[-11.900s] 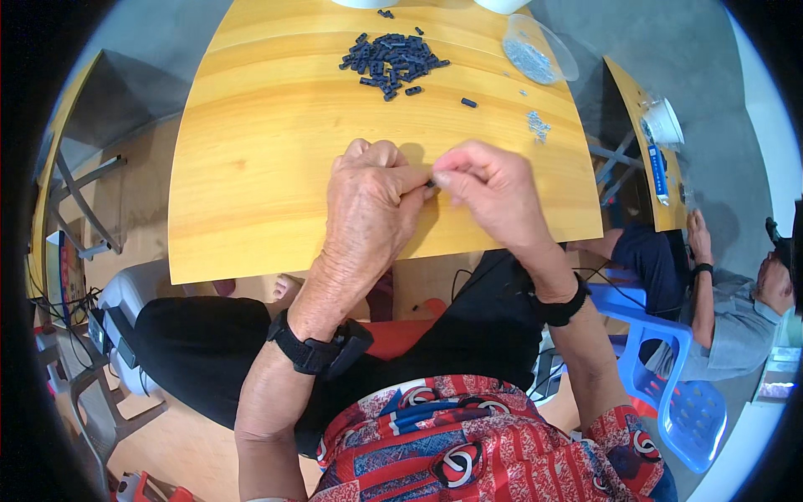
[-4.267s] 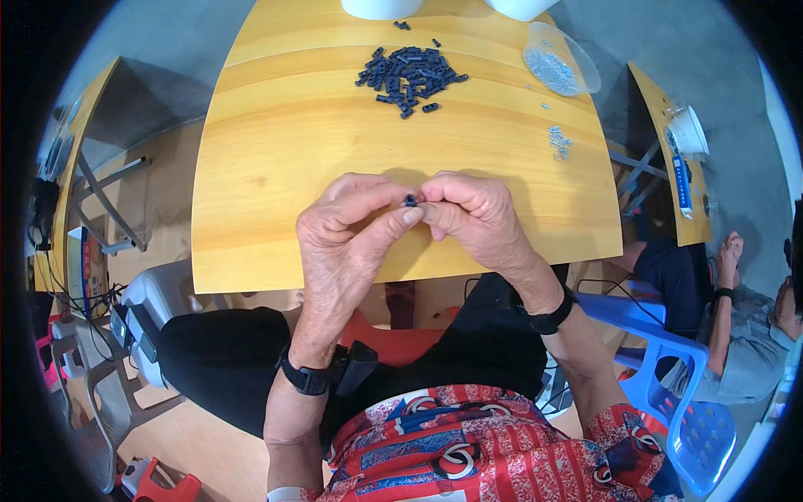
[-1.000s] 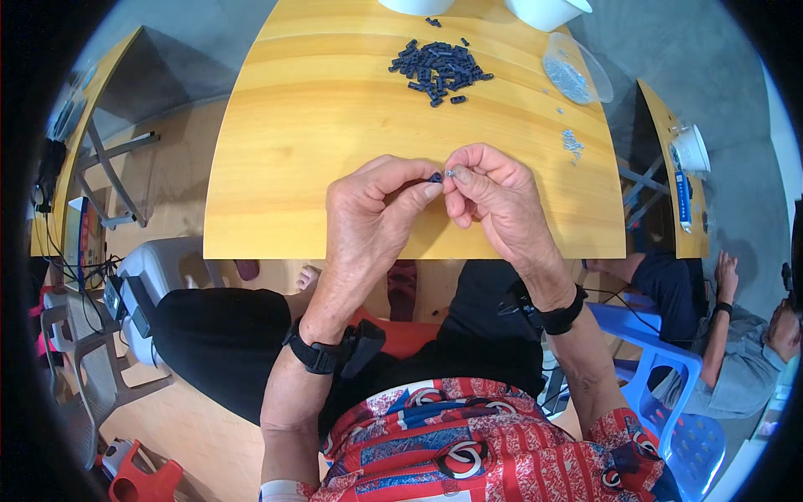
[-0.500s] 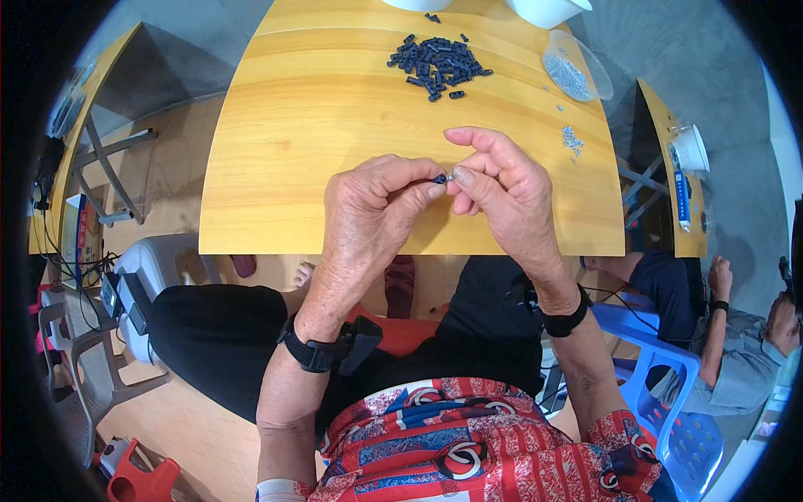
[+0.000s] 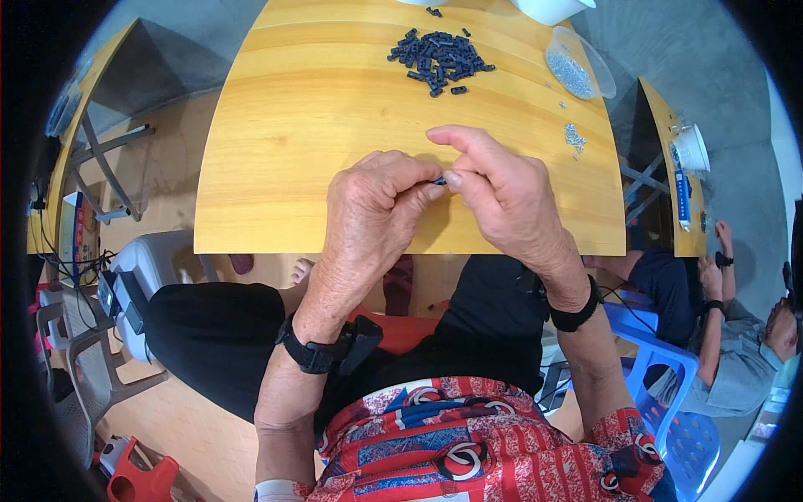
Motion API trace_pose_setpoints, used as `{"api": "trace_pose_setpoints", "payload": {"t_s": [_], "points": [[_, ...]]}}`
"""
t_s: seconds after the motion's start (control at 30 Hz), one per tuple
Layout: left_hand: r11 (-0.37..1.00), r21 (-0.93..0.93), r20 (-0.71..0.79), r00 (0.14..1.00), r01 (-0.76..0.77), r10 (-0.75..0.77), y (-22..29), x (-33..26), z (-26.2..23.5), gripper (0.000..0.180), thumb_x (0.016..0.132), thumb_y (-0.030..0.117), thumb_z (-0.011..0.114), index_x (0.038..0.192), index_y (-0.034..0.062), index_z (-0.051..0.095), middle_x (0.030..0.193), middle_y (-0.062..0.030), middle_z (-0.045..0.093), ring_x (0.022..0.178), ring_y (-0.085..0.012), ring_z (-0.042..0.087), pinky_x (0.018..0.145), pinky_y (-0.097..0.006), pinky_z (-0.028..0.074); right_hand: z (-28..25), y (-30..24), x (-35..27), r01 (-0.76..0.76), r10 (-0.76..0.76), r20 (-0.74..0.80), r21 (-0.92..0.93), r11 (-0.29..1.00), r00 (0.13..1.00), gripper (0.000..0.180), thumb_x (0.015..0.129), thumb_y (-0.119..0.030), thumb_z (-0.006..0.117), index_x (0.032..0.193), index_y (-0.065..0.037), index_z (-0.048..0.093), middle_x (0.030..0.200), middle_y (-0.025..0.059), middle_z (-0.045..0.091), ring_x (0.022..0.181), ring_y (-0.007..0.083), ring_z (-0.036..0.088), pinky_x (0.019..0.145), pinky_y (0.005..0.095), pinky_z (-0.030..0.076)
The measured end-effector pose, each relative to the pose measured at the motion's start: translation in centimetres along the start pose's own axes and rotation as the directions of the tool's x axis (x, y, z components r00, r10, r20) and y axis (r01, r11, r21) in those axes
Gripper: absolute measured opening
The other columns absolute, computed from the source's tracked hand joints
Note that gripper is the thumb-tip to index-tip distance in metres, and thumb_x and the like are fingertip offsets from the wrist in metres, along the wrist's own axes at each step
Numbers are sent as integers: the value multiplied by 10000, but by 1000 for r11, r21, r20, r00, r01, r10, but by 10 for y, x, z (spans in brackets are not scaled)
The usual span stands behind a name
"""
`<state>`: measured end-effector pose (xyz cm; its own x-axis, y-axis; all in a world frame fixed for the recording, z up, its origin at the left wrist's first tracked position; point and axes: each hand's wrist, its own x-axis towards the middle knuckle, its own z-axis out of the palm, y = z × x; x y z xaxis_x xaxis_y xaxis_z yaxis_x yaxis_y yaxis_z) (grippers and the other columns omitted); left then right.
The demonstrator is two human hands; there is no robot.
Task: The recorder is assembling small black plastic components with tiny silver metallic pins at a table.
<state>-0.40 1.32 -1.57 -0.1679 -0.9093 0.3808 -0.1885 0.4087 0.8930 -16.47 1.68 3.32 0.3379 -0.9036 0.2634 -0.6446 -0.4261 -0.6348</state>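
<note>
Above the near edge of the wooden table [image 5: 293, 192], my left hand [image 5: 364, 205] pinches a small black plastic part [image 5: 440, 181] between thumb and forefinger. My right hand [image 5: 514, 201] meets its right end, thumb and fingers closed at the tip, forefinger raised and bent. A small silver screw showed there a moment earlier; now the fingertips hide it. Farther back lies a heap of similar black parts [image 5: 439, 58]. Several loose silver screws [image 5: 574, 137] lie at the right of the table, near a clear plastic tub [image 5: 600, 71] holding many more.
White containers [image 5: 552, 10] stand at the table's far edge. A blue plastic chair [image 5: 669, 360] is at my right, with another person [image 5: 728, 351] beyond it. Side tables stand left and right, and a grey chair [image 5: 92, 360] is at left.
My right hand has turned, and its thumb has closed against the black part's end, covering the silver bit. My left hand stays nearly still. The other person's arm has moved.
</note>
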Motion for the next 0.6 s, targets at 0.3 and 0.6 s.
{"api": "trace_pose_setpoints", "payload": {"t_s": [0.3,0.6], "points": [[999,22,5,1000,-26,26,-4,0,1,109,701,40,715,795,34,659,678,-81,604,667,-244,573,608,-340,453,-3,3,9,105,-99,107,-54,993,989,297,810,-44,564,1101,-68,513,807,169,632,746,339,634,616,406,499],[994,-99,-14,999,47,-49,-3,0,2,106,723,31,712,821,31,672,707,-82,627,665,-210,591,609,-306,463,0,3,5,-2,0,42,44,999,999,247,828,-62,581,1072,-46,542,755,158,629,670,305,630,593,352,500]]}}
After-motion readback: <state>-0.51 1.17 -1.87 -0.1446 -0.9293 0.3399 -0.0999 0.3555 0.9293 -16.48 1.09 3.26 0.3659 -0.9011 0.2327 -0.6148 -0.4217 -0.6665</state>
